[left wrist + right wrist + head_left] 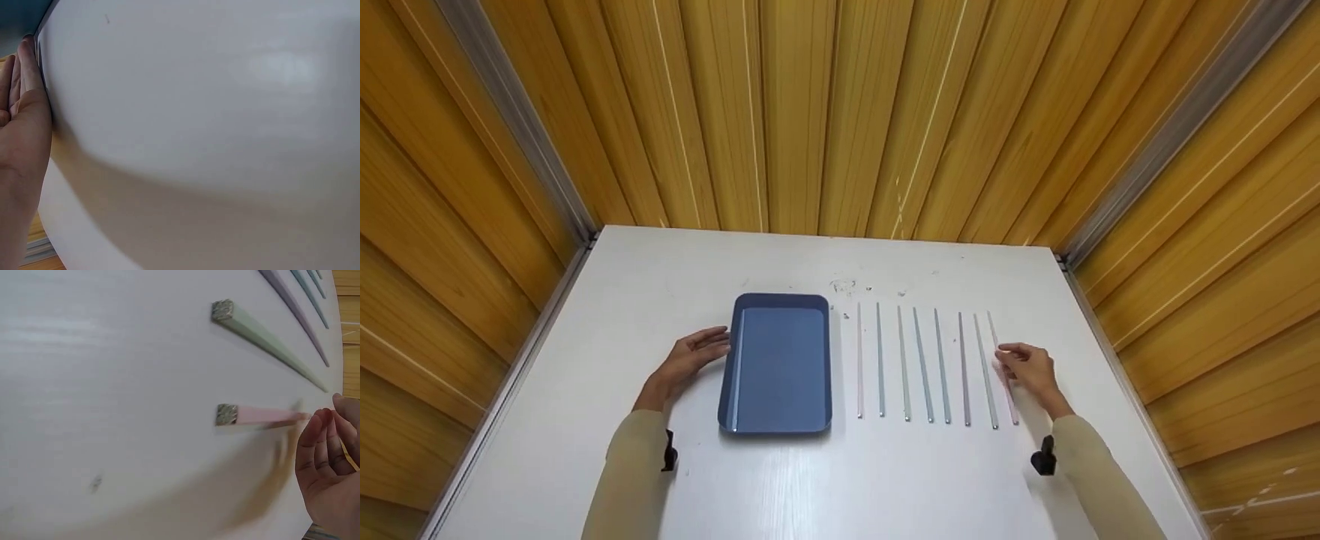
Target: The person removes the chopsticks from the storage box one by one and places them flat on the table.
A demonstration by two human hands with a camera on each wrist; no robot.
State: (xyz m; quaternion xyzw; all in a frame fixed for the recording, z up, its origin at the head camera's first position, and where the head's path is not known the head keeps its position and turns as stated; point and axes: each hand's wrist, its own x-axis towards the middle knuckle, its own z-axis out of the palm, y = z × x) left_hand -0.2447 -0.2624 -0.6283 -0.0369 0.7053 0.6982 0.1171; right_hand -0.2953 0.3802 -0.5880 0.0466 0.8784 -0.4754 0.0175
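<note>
A blue rectangular tray [784, 430] lies on the white table, with one pale chopstick [738, 375] along its left inner side. My left hand [690, 360] rests against the tray's left edge, fingers extended; the left wrist view has the hand [25, 95] beside the tray's corner [17, 19]. Right of the tray, several pastel chopsticks stand in a row, glittery thick ends toward me. My right hand [1031, 371] pinches the rightmost, pink chopstick [1011, 405] around its middle. From the right wrist, fingertips meet the far part of this pink chopstick [261, 415].
A green chopstick [264, 340] lies just beside the pink one, with a purple chopstick [295, 312] beyond it. Wood-patterned panels [795, 112] wall in the table's back and sides. Small dark marks [844, 286] dot the tabletop behind the row.
</note>
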